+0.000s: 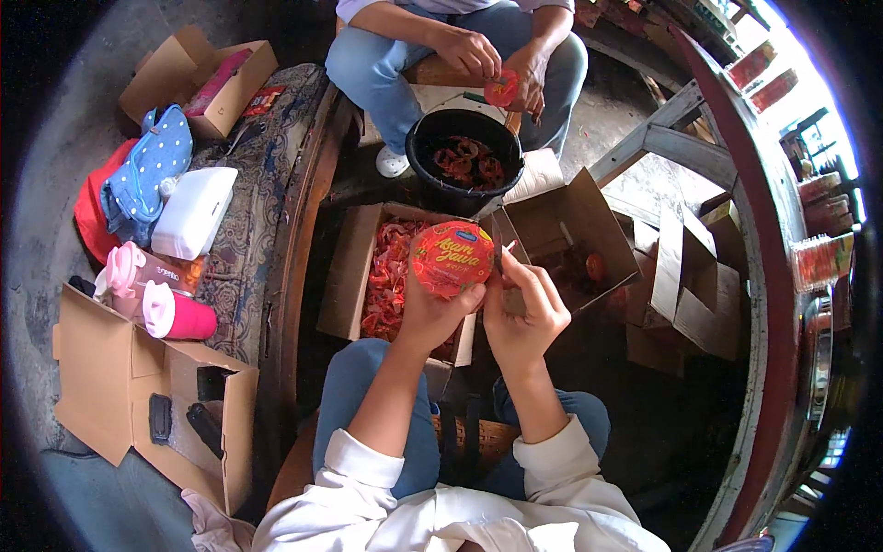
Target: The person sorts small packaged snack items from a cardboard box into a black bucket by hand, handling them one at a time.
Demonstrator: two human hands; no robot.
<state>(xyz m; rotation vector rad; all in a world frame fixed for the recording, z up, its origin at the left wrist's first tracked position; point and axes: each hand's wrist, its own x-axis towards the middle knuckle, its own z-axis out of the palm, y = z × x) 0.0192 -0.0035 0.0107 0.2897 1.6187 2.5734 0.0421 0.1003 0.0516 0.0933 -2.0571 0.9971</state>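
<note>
My left hand [440,317] grips a sealed plastic cup [451,260] with a round red printed lid, tilted so the lid faces up. At the cup's right edge, my right hand [526,313] is closed in a pinch on a thin, dark, narrow thing; its kind is hard to make out. Below the cup stands a cardboard box [342,276] full of red plastic scraps [384,293]. Beside it on the right is another open cardboard box [563,225], dim inside, with a reddish round item [595,268] in it.
Opposite me, a seated person's hands [501,74] hold a similar red cup [501,89] over a black bucket [464,120] containing red pieces. A patterned bench [262,198] at left carries bags, a white container [193,213] and a pink tumbler [179,311]. Wooden shelving [736,175] rises at right.
</note>
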